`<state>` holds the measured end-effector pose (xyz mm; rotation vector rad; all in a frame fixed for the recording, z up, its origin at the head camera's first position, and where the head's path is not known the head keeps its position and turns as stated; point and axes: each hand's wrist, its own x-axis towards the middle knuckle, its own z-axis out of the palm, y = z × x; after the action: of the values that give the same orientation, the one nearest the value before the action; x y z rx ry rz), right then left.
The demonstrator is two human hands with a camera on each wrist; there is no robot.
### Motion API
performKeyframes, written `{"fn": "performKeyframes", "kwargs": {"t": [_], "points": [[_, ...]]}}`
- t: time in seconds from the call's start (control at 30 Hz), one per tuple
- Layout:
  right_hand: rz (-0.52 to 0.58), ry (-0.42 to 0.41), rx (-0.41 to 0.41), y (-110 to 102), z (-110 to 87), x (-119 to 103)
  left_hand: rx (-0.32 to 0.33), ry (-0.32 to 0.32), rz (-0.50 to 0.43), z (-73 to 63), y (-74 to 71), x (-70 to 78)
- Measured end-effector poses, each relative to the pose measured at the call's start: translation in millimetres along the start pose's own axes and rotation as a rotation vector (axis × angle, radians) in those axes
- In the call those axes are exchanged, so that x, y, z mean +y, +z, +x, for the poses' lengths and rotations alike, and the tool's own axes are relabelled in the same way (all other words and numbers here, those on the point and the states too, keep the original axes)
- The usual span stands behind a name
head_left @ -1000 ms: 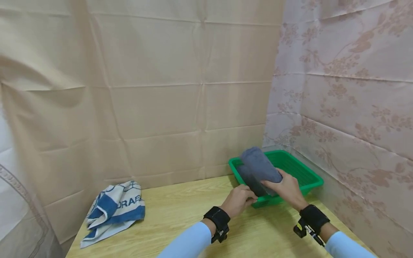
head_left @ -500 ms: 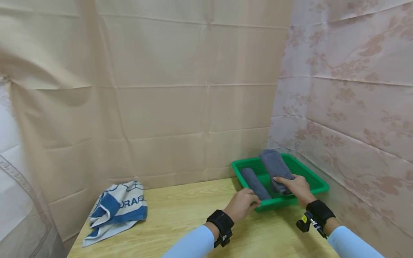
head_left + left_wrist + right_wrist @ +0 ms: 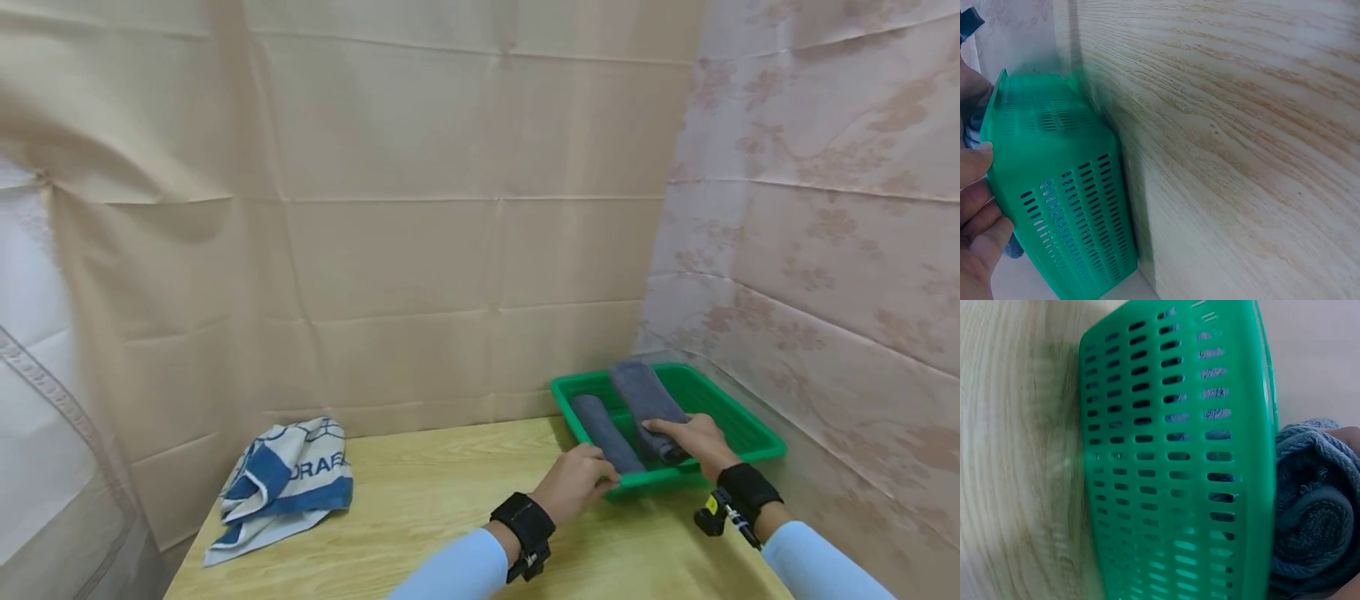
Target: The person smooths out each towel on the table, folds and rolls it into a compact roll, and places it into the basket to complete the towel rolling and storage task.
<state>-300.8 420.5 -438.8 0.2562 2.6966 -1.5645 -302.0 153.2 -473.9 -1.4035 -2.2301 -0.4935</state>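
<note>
A green plastic basket (image 3: 731, 412) with slotted walls stands at the right of the table. My left hand (image 3: 576, 482) pinches its front left rim; in the left wrist view the fingers (image 3: 977, 164) lie against the basket's edge. My right hand (image 3: 697, 440) grips the near end of a rolled grey-blue towel (image 3: 647, 402), slanted over the basket's middle. The spiral end of this towel roll (image 3: 1317, 515) shows above the rim in the right wrist view. A second, thinner grey-blue towel roll (image 3: 606, 433) lies inside along the left wall.
A crumpled blue and white towel (image 3: 300, 487) with lettering lies on the wooden table (image 3: 442, 475) at the left. A beige curtain (image 3: 390, 250) hangs behind, and a floral cloth (image 3: 840, 275) hangs close to the basket's right side.
My right hand has carried the thick towel roll rightward and lowered it toward the basket, uncovering the thinner roll. My left hand stays at the rim. The head view has turned slightly left.
</note>
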Motion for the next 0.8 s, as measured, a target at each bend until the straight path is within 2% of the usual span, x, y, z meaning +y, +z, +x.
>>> {"fn": "performKeyframes", "kwargs": {"t": [0.3,0.53,0.8], "points": [[-0.06,-0.002,-0.014,1.7,15.9,0.7,-0.016,-0.006,0.018,1.5,4.3,-2.3],[-0.118,0.023,-0.01,6.3,25.2,1.7,-0.009,0.013,0.042,1.5,1.5,-2.0],[-0.151,-0.012,-0.029,7.2,28.5,5.9,-0.016,0.016,0.034,2.2,2.1,-2.1]]}}
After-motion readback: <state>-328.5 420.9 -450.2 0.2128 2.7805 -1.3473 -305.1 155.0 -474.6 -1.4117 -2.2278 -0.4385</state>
